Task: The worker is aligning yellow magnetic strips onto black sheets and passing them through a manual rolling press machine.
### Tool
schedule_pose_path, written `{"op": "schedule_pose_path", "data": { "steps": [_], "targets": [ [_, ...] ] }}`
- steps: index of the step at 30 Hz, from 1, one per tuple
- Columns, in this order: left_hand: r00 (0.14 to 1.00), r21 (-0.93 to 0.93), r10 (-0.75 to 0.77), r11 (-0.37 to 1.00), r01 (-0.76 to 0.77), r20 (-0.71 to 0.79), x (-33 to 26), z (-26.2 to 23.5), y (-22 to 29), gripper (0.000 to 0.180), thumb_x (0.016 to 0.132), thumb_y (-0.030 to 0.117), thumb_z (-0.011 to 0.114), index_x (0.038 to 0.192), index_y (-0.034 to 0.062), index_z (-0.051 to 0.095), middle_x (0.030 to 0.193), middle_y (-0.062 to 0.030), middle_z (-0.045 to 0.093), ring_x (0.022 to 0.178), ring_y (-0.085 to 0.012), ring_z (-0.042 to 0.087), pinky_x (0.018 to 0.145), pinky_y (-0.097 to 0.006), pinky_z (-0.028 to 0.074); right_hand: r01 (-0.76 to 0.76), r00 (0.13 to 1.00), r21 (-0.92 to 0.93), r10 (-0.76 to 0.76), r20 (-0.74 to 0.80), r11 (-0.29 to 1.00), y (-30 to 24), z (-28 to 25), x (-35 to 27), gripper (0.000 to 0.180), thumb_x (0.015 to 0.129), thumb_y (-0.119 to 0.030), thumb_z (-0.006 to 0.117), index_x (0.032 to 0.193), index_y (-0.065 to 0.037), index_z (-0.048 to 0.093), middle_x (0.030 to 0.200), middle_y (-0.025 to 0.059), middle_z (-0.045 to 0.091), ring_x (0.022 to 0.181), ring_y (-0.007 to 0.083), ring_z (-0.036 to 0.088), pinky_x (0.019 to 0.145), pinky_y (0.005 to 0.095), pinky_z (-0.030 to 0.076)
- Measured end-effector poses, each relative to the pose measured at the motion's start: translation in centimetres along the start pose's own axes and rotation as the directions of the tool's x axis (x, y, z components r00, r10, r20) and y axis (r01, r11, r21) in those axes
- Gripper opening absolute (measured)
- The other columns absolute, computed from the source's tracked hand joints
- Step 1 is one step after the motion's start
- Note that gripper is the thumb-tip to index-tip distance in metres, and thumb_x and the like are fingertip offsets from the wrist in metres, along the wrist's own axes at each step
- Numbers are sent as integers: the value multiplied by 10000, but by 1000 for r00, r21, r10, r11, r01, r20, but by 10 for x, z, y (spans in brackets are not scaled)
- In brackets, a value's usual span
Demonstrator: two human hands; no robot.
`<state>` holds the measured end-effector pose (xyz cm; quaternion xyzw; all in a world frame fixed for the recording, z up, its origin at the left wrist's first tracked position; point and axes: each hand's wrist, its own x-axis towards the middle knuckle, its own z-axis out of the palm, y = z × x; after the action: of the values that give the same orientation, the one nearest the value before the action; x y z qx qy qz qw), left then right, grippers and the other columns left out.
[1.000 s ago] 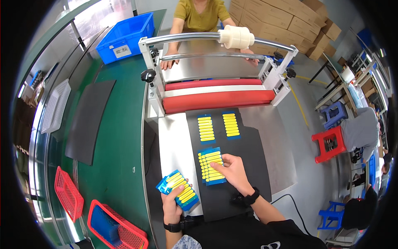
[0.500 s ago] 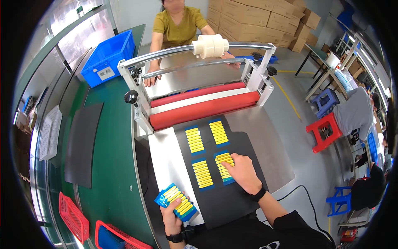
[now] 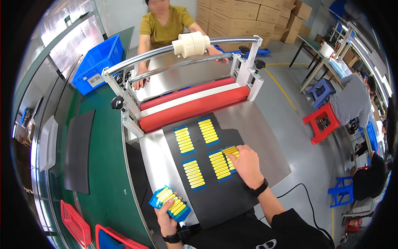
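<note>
A stack of blue sheets with yellow strips (image 3: 171, 202) is gripped in my left hand (image 3: 165, 218), low over the metal bed. My right hand (image 3: 248, 168) is closed on the edge of another blue sheet with yellow strips (image 3: 231, 152), partly hidden by my fingers. It overlaps or sits right beside a similar sheet (image 3: 219, 165) on the black mat (image 3: 224, 201). Three more such sheets lie on the mat: one at near left (image 3: 193, 174), one at far left (image 3: 184, 140) and one at far right (image 3: 208, 130).
Beyond the mat stands a roller machine with red rollers (image 3: 195, 108) and white side frames. A person (image 3: 166, 25) rests both hands on its far plate. On the green table (image 3: 105, 166) at left are a blue crate (image 3: 99, 62), black sheet (image 3: 78, 153) and red baskets (image 3: 74, 220).
My right hand has shifted right with a sheet in its fingers, baring the sheet lying to its left. My left hand still holds its stack. The whole view has shifted slightly.
</note>
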<state>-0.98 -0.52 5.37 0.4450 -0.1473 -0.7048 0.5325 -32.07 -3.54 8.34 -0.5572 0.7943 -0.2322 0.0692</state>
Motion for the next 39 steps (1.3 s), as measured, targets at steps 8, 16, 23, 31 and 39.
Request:
{"op": "schedule_pose_path", "data": {
  "steps": [8, 16, 23, 31, 39],
  "targets": [
    [1000, 11, 13, 1000, -13, -24, 1, 5, -1, 481, 815, -18, 687, 1273, 11, 543, 1034, -204, 688, 857, -335, 711, 753, -423, 600, -140, 990, 25, 140, -11, 990, 28, -6, 5, 346, 843, -271, 793, 1008, 12, 683, 958, 178, 656, 881, 368, 656, 787, 441, 529],
    [999, 43, -8, 999, 6, 46, -12, 28, 9, 486, 813, -40, 701, 1269, 6, 540, 1041, -223, 695, 875, -356, 720, 783, -436, 604, 65, 997, -82, -69, -44, 995, 38, -13, 4, 331, 857, -298, 760, 1056, -38, 709, 980, 103, 651, 939, 313, 631, 838, 408, 506],
    [982, 97, -108, 991, 94, 154, -10, 37, 20, 517, 810, -15, 706, 1294, 31, 527, 1052, -214, 686, 900, -349, 713, 799, -436, 602, 82, 995, -77, -86, -57, 994, 25, -14, 6, 354, 853, -296, 763, 1079, -30, 710, 990, 116, 657, 926, 321, 639, 825, 410, 512],
    [960, 93, -196, 979, 181, 202, 1, 15, 25, 581, 798, -20, 799, 1317, 1, 538, 1193, -160, 688, 1060, -270, 704, 930, -393, 570, -294, 748, 687, -288, 598, 664, -93, -14, -43, 506, 857, -245, 841, 1236, 31, 651, 1036, 96, 693, 832, 100, 675, 683, 222, 523],
    [951, -79, -242, 962, 261, 195, 6, -34, 16, 649, 775, -108, 716, 1378, -12, 498, 1268, -175, 656, 1188, -291, 646, 1025, -402, 517, -430, 644, 630, -270, 716, 647, -108, 40, -73, 408, 880, -203, 816, 1168, 41, 662, 981, 85, 760, 787, 68, 692, 687, 200, 522]
  ]
}}
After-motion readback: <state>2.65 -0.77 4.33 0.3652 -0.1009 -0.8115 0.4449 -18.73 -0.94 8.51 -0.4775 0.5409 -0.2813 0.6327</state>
